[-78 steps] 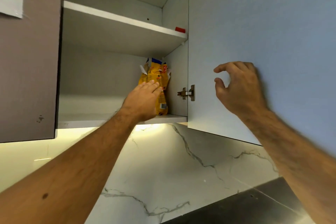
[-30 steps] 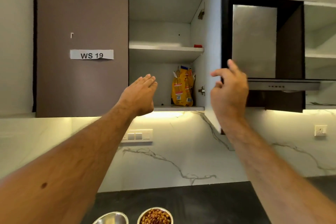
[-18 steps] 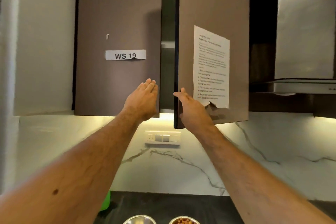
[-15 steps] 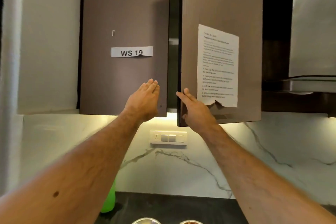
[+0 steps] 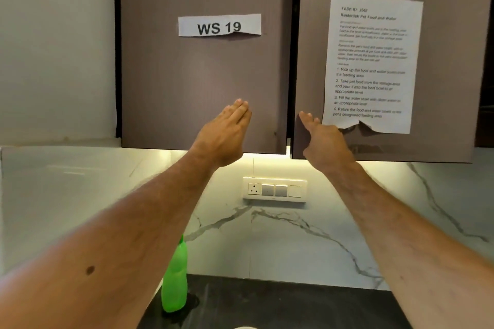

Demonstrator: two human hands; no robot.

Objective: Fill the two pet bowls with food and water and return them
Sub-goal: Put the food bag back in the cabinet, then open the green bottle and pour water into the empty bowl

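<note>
Brown matt cupboard doors fill the upper half of the head view: the left-hand door (image 5: 203, 75) bears a white paper strip (image 5: 219, 25) reading "WS 19", and the right-hand door (image 5: 310, 61) carries a printed white instruction sheet (image 5: 373, 61) torn along its lower edge. The person's left hand (image 5: 222, 133) is raised in front of the lower right corner of the left-hand door, fingers straight and together, holding nothing; whether it touches the door cannot be told. The right hand (image 5: 324, 141) lies with straight, slightly spread fingers against the lower left corner of the right-hand door, beside the sheet's torn edge. A narrow dark gap separates the two doors. Below, a white switch panel (image 5: 275, 189) sits on the white marble-veined backsplash (image 5: 294, 243). A translucent green plastic bottle (image 5: 175, 280) stands on the black countertop (image 5: 280, 304) near its back edge, partly hidden by the left forearm. Only a pale sliver of one pet bowl's rim (image 5: 244, 327) shows at the counter's front edge.
</note>
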